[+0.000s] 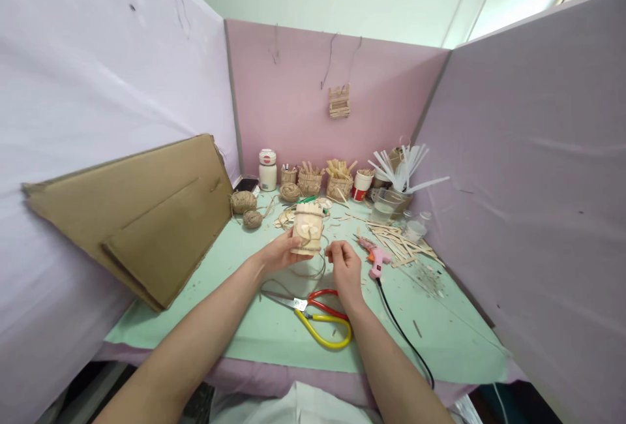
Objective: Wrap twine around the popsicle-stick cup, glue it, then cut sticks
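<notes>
My left hand (280,252) grips a small round holder made of wooden sticks (308,228) and keeps it upright just above the green table (235,261). A strand of jute twine (313,267) runs from the holder's base and loops down onto the table. My right hand (343,264) is closed in a pinch on that twine, just right of the holder. Below both hands lie scissors (320,316) with red and yellow handles.
A pink glue gun (374,257) with a black cord lies right of my hands, beside a pile of wooden sticks (398,241). Twine balls (243,202), a white jar (267,169), stick-filled cups and white glue sticks (405,173) line the back. Cardboard (141,215) leans at the left.
</notes>
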`<state>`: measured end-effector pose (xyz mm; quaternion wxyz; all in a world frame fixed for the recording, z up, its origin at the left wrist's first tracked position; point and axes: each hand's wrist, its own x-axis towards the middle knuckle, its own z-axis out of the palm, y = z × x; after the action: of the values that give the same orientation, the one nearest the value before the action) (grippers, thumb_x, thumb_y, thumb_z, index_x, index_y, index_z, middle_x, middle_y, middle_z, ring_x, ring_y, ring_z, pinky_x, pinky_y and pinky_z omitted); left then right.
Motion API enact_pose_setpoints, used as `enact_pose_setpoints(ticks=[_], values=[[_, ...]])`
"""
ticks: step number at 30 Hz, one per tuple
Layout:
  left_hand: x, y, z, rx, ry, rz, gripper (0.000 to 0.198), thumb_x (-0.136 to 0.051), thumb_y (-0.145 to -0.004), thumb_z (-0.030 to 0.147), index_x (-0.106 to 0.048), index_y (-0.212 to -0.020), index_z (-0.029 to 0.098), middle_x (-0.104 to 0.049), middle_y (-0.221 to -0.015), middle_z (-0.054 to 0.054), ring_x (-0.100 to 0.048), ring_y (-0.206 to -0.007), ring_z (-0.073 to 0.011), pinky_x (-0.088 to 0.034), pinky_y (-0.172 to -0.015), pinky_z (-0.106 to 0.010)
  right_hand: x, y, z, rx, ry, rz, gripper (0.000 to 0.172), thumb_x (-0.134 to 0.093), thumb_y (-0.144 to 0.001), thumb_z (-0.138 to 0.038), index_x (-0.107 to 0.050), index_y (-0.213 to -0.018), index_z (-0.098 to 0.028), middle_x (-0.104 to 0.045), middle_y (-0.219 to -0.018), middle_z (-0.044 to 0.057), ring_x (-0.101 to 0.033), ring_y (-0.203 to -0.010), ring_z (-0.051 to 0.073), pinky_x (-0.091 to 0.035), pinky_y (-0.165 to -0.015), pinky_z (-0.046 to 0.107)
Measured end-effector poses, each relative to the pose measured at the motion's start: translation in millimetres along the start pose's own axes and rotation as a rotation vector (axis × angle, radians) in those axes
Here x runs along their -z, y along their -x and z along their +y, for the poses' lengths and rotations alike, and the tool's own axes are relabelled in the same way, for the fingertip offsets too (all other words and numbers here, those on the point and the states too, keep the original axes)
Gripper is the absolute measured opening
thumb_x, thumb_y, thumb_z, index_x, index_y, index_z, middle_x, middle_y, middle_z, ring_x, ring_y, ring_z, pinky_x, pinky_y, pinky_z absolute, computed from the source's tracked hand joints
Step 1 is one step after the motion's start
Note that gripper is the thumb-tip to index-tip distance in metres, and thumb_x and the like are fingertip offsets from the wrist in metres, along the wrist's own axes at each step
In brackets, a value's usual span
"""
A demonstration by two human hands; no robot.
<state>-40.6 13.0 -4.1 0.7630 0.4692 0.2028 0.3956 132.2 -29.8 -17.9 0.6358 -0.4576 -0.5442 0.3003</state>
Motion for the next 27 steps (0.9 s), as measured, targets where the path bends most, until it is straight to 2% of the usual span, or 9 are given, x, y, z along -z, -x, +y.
enact_pose_setpoints(ticks=[3,9,11,16,19,21,23,25,27], values=[[3.6,-1,-1,-0.013,0.066,-0.039,0.059,-0.074,-0.067,0.039,-0.055,-0.117,0.014,-0.065,-0.112,-0.014,-0.064,-0.098,-0.0238,-0.05,-0.081,-0.032,1,3,-4,0.007,0.048,-0.044,0.04,-0.041,-0.091,-0.047,-0.053,-0.065,-0.019,-0.051,-0.061,-0.002,-0.046,-0.059,0.013,-0.036,-0.058,0.025],[5.1,-3,1,-0.003,0.064,-0.037,0.047,-0.07,-0.071,0.033,-0.06,-0.111,0.01,-0.068,-0.104,-0.013,-0.066,-0.094,-0.0226,-0.05,-0.074,-0.025,1,4,-5,0.014,0.067,-0.073,0.04,-0.04,-0.091,-0.047,-0.053,-0.066,-0.019,-0.051,-0.06,-0.003,-0.045,-0.059,0.013,-0.035,-0.058,0.025],[5.2,-3,1,0.002,0.063,-0.033,0.047,-0.07,-0.072,0.037,-0.061,-0.11,0.01,-0.068,-0.102,-0.012,-0.066,-0.091,-0.0217,-0.05,-0.071,-0.025,0,4,-4,0.016,0.069,-0.079,0.039,-0.041,-0.091,-0.046,-0.053,-0.066,-0.019,-0.051,-0.06,-0.003,-0.045,-0.059,0.013,-0.035,-0.058,0.025],[8.3,-2,-1,-0.004,0.077,-0.111,0.072,-0.064,-0.066,0.065,-0.059,-0.112,0.01,-0.067,-0.106,-0.016,-0.064,-0.099,-0.0246,-0.049,-0.079,-0.029,0,5,-6,0.004,0.07,-0.1,0.037,-0.041,-0.091,-0.044,-0.053,-0.067,-0.019,-0.051,-0.061,-0.003,-0.045,-0.06,0.013,-0.036,-0.058,0.024],[9.9,-1,-1,-0.023,0.055,-0.145,0.075,-0.064,-0.063,0.066,-0.057,-0.116,0.013,-0.066,-0.109,-0.016,-0.062,-0.102,-0.026,-0.049,-0.081,-0.031,-1,5,-5,0.002,0.067,-0.095,0.033,-0.042,-0.09,-0.043,-0.053,-0.071,-0.019,-0.051,-0.064,-0.003,-0.046,-0.062,0.013,-0.037,-0.059,0.024],[10.1,-1,0,-0.034,0.026,-0.143,0.069,-0.068,-0.066,0.059,-0.057,-0.117,0.014,-0.064,-0.112,-0.016,-0.062,-0.102,-0.0254,-0.048,-0.081,-0.031,-1,4,-3,0.005,0.057,-0.077,0.027,-0.045,-0.089,-0.042,-0.055,-0.08,-0.019,-0.055,-0.071,-0.002,-0.05,-0.067,0.013,-0.04,-0.062,0.024],[10.0,0,-1,-0.045,0.01,-0.138,0.062,-0.072,-0.067,0.05,-0.057,-0.117,0.014,-0.063,-0.115,-0.015,-0.063,-0.1,-0.0239,-0.048,-0.08,-0.029,-2,2,2,0.015,0.037,-0.073,0.025,-0.05,-0.087,-0.041,-0.056,-0.094,-0.018,-0.061,-0.09,0.003,-0.055,-0.082,0.016,-0.045,-0.07,0.027],[10.2,0,-2,-0.056,0.018,-0.148,0.061,-0.074,-0.067,0.045,-0.057,-0.117,0.015,-0.062,-0.117,-0.014,-0.063,-0.1,-0.0226,-0.048,-0.08,-0.028,-3,2,6,0.031,-0.004,-0.123,0.034,-0.054,-0.084,-0.038,-0.053,-0.112,-0.019,-0.058,-0.115,0.009,-0.055,-0.103,0.019,-0.046,-0.082,0.032],[11.1,0,-2,-0.051,0.041,-0.182,0.061,-0.074,-0.067,0.044,-0.057,-0.118,0.015,-0.062,-0.117,-0.014,-0.062,-0.101,-0.0227,-0.048,-0.082,-0.028,-5,2,9,0.031,-0.067,-0.237,0.048,-0.056,-0.082,-0.033,-0.046,-0.127,-0.022,-0.052,-0.13,0.01,-0.051,-0.116,0.02,-0.045,-0.09,0.036]])
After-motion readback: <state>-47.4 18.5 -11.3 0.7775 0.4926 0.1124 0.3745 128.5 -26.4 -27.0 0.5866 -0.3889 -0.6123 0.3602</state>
